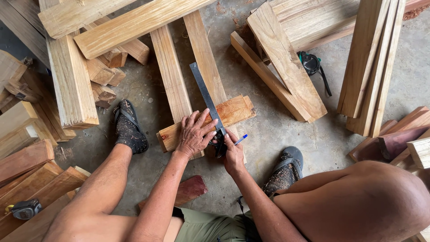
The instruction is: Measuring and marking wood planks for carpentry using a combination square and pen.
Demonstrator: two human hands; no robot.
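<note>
The square (207,96) lies with its long steel blade running away from the person, tilted slightly left, its dark stock nearest the hands. It rests across a short block (233,111) whose long axis runs left to right, slanting up to the right. The left hand (193,134) lies flat with fingers spread, pressing block and blade. The right hand (233,152) is closed on a blue pen (240,139), just right of the stock. Both sit on planks (172,76) on the floor (286,134).
</note>
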